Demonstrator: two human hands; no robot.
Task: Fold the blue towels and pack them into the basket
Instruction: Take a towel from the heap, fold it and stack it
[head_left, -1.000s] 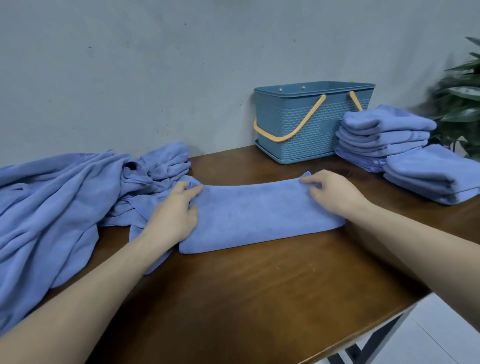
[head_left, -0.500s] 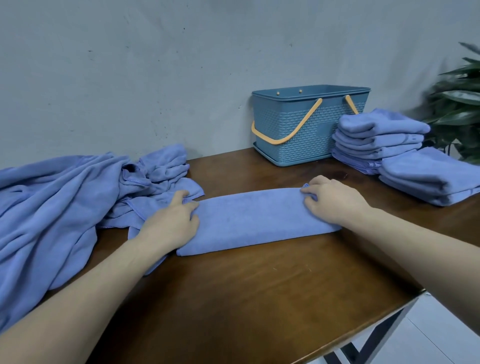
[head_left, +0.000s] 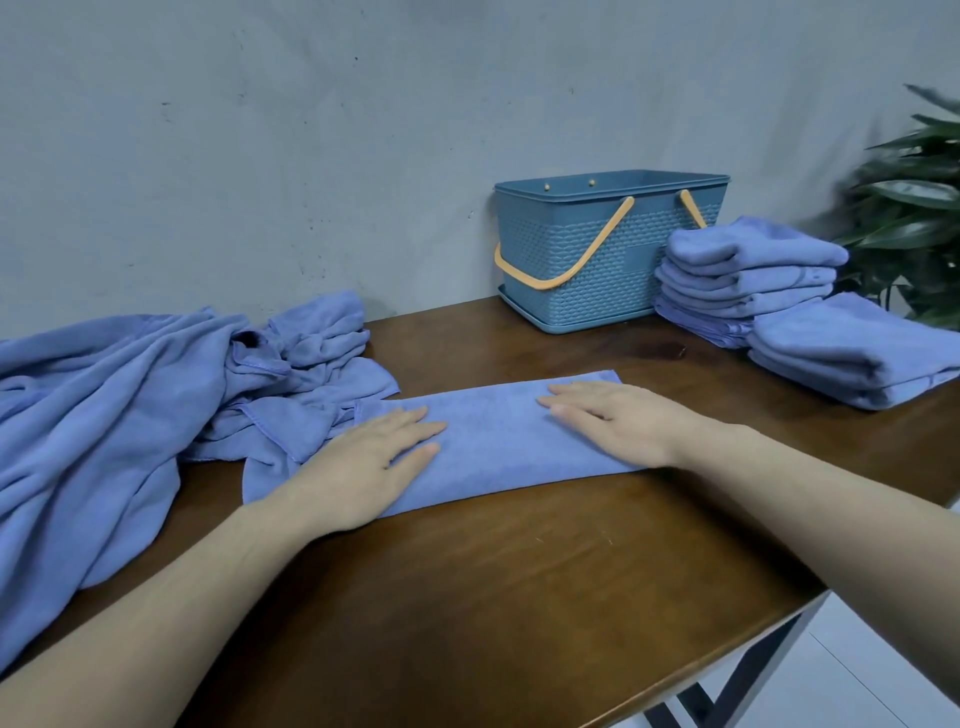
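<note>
You are working at a dark brown wooden table (head_left: 519, 597) that is standing against a grey wall, with black legs showing under its right corner. The blue basket (head_left: 597, 270) is sitting at the back edge, its orange handles lying down against its side. Just right of the basket a stack of folded towels (head_left: 748, 275) is resting, touching a second folded pile (head_left: 852, 353) lying in front and to the right of it. In front of the basket, nearer you, one long folded towel (head_left: 493, 441) is lying flat. Well to the left of the basket a heap of unfolded towels (head_left: 130, 405) is sprawling and hanging over the table's left side.
</note>
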